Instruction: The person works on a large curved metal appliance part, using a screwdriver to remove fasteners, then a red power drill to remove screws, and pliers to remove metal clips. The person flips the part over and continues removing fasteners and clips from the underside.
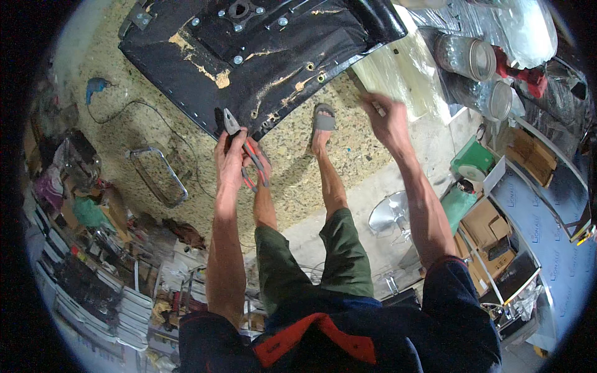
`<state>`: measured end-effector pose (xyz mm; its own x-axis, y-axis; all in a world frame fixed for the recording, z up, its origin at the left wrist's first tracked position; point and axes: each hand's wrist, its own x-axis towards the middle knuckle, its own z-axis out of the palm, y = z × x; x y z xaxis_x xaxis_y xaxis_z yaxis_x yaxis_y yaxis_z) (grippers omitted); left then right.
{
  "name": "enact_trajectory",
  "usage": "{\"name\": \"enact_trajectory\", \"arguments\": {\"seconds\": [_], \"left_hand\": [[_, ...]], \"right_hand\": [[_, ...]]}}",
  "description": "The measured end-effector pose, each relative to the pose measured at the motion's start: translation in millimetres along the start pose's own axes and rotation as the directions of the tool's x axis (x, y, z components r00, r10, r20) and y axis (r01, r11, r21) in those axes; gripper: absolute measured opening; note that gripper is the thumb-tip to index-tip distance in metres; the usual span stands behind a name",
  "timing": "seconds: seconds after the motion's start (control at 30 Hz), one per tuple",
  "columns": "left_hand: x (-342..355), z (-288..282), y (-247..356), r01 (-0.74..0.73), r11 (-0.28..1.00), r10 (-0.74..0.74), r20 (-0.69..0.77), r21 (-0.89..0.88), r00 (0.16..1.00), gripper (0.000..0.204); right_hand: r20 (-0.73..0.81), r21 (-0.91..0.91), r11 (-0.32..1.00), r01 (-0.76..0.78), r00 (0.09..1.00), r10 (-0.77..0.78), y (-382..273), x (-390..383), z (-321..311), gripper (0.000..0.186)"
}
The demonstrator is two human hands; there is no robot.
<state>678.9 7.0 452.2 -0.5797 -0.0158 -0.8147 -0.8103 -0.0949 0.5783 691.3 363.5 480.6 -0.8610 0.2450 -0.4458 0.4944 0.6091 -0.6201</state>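
Note:
My left hand [230,163] is closed around combination pliers [232,122] with red and grey handles. Their metal jaws point up beside the near edge of a black upholstered seat [165,65], which lies with its underside showing. Its black cover is torn, baring tan material, and several bolts surround a dark mounting plate [239,12]. To the right of the seat's edge, my right hand [388,124] is raised with fingers curled in toward the thumb. Its fingertips are blurred, and whatever they pinch cannot be made out.
Plastic-wrapped pieces and clear jars [466,57] stand at the upper right, near a red tool [522,76]. A blue tool [96,88] and its cable lie on the speckled floor, with a metal frame [158,176]. Cardboard boxes [482,227] sit at right; clutter lines the left.

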Motion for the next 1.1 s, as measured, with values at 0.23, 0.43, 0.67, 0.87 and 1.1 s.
{"name": "enact_trajectory", "arguments": {"seconds": [0.23,0.43,0.67,0.87,1.1], "left_hand": [[-22.7,15.6,-36.4,0.148,0.978,-0.138,0.073,-0.146,0.988,0.035],[-39.2,37.0,-69.7,0.166,0.923,-0.114,0.165,-0.347,0.980,0.034],[-52.0,50.1,-50.2,0.309,0.893,-0.242,0.231,-0.327,0.942,0.032],[-41.7,44.4,-34.9,0.382,0.844,-0.269,0.318,-0.377,0.909,0.035],[-33.0,40.1,-30.5,0.446,0.804,-0.312,0.360,-0.393,0.879,0.037]], "right_hand": [[-0.342,-0.254,0.828,0.500,0.754,-0.561,-67.9,93.9,65.5,0.036],[0.607,0.437,0.873,-0.217,0.787,-0.108,-38.3,-84.5,95.2,0.052],[0.717,0.523,0.503,-0.688,0.674,0.177,-49.9,-150.5,115.3,0.034],[0.744,0.534,0.370,-0.760,0.630,0.221,-63.9,-134.9,110.0,0.040],[0.761,0.545,0.282,-0.790,0.607,0.229,-88.5,-116.2,98.6,0.035]]}}
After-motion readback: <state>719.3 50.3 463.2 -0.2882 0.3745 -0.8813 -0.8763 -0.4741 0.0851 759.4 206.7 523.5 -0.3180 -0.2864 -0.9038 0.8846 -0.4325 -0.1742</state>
